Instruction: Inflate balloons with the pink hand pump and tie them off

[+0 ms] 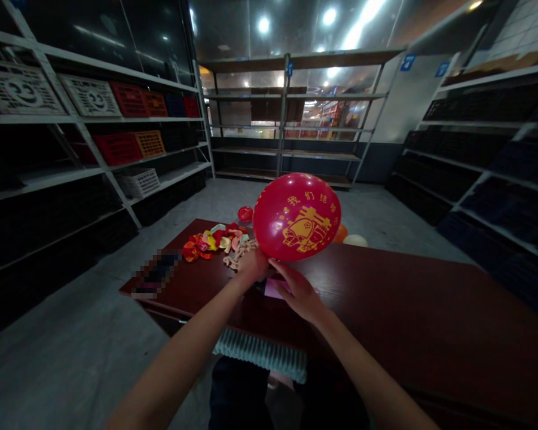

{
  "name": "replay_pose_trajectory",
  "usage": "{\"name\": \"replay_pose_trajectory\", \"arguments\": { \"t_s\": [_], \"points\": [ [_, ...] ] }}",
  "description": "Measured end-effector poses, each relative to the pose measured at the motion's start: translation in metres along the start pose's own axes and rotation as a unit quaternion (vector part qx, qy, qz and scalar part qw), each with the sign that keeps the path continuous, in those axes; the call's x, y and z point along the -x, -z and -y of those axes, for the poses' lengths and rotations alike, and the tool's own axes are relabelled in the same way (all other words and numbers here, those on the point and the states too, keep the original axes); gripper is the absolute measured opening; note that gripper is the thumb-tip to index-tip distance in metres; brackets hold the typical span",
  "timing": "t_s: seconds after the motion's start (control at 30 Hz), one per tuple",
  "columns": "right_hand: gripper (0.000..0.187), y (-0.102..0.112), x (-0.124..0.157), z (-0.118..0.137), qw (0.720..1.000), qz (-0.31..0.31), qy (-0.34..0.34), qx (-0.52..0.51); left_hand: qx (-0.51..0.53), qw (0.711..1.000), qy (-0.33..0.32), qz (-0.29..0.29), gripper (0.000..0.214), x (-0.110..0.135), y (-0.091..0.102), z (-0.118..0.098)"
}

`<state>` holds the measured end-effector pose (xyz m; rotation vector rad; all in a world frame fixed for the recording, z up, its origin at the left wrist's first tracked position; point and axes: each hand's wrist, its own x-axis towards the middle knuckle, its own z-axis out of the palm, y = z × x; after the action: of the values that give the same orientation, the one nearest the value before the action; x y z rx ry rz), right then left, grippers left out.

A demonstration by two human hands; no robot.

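Observation:
An inflated red balloon (296,216) with yellow print floats just above the dark red table (407,322). My left hand (252,266) is closed round the balloon's neck at its underside. My right hand (298,291) is right beside it, fingers pinched toward the same neck; what they grip is hidden. Under my right hand lies a small pink object (274,288). A heap of uninflated balloons (215,242) in red, yellow and pale colours lies on the table just beyond my left hand.
A small red balloon (245,214), an orange one (341,233) and a white one (355,240) sit behind the table. Metal shelves with crates (130,101) line the left side; more shelving stands at the back and right. A dark blurred object (155,275) lies at the table's left corner.

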<state>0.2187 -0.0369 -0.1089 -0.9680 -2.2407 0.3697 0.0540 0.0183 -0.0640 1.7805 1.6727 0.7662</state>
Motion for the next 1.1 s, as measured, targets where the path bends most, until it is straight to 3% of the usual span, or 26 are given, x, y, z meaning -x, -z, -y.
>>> {"name": "replay_pose_trajectory", "arguments": {
  "t_s": [0.17,0.27,0.5,0.63,0.73,0.93,1.03,1.1],
  "points": [
    [0.054,0.013,-0.020,-0.004,0.998,-0.011,-0.056,-0.006,-0.022,0.998,-0.045,-0.048,0.037,-0.015,-0.023,-0.019],
    [0.053,0.024,-0.031,-0.011,0.994,-0.046,-0.104,-0.005,0.020,0.996,-0.066,-0.054,0.040,-0.025,-0.033,-0.032],
    [0.045,0.043,-0.043,-0.064,0.961,-0.109,-0.253,0.034,0.047,0.992,-0.100,-0.057,0.043,-0.044,-0.058,-0.048],
    [0.038,0.050,-0.038,-0.101,0.965,-0.106,-0.237,0.023,0.029,0.986,-0.165,-0.006,0.048,-0.059,-0.064,-0.045],
    [0.035,0.053,-0.033,-0.117,0.966,-0.100,-0.234,-0.047,0.057,0.973,-0.220,0.026,0.042,-0.068,-0.067,-0.038],
    [0.029,0.054,-0.032,-0.114,0.938,-0.100,-0.265,-0.198,0.164,0.959,-0.214,0.088,0.023,-0.071,-0.066,-0.027],
    [0.027,0.054,-0.034,-0.108,0.922,-0.118,-0.286,-0.234,0.114,0.957,-0.253,0.086,0.016,-0.066,-0.058,-0.027],
    [0.027,0.053,-0.035,-0.105,0.910,-0.145,-0.291,-0.256,0.022,0.953,-0.294,0.076,0.017,-0.062,-0.052,-0.029]
  ]
}}
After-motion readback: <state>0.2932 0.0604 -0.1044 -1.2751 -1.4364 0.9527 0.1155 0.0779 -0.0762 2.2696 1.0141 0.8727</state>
